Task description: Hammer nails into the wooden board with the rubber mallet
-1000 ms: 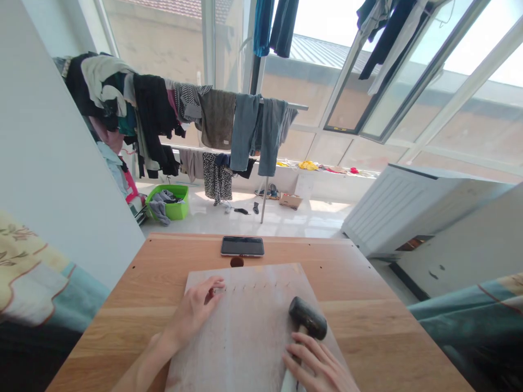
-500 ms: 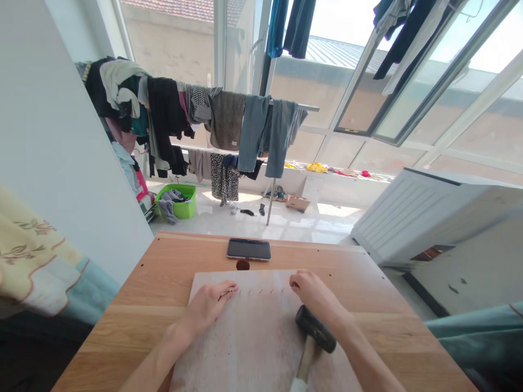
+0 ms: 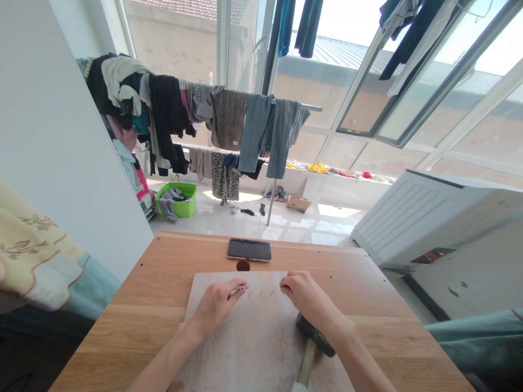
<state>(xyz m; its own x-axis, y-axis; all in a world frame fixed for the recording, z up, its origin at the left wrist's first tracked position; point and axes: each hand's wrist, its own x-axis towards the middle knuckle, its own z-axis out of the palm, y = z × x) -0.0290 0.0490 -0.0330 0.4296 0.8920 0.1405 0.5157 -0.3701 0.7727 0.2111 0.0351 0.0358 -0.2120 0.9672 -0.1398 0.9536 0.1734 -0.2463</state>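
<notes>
the left hand (image 3: 216, 306) lies low on the pale board (image 3: 261, 348), with wrist turned inward, and its fingers close together around a small nail (image 3: 241, 291), so this grip seems to be a pinch. the right hand (image 3: 308, 296) comes from the other side, with fingers curled down on the board near a row of small nails (image 3: 261, 292). its fingers hide the inside, so i cannot tell if it is gripping anything. the black mallet (image 3: 314, 335) lies on the board just under the right forearm, not held, and its wooden handle (image 3: 306, 367) points toward the person. the board lies on a wooden table (image 3: 102, 337), and a phone (image 3: 249, 249) lies beyond it.
</notes>
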